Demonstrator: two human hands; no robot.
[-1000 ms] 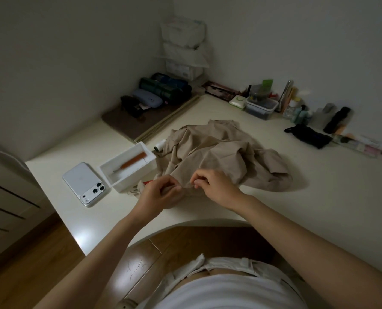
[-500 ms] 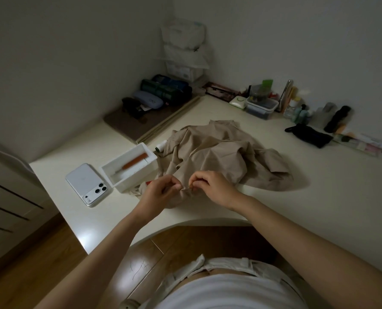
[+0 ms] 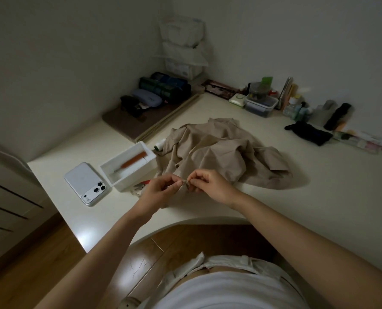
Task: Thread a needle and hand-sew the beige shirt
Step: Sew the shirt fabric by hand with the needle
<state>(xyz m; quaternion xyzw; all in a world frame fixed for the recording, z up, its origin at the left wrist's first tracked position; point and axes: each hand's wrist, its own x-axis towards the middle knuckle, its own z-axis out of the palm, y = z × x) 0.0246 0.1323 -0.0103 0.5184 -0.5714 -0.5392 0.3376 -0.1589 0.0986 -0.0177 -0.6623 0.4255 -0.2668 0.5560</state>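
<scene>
A beige shirt (image 3: 219, 152) is lying crumpled on a pale worktop (image 3: 319, 208), with its near edge lifting between two hands. The left hand (image 3: 161, 190) and right hand (image 3: 210, 184) are each pinching a small fold of that edge, their fingertips nearly meeting. The cloth looks light, soft and floppy, so gripping close beside the stitching spot seems wisest. Any needle is too small to see. Just to the left, a white box (image 3: 136, 179) is holding an orange-handled tool (image 3: 133, 161). A thread spool (image 3: 160, 144), red-handled snips (image 3: 144, 185) and a phone (image 3: 86, 184) are crowding that side.
</scene>
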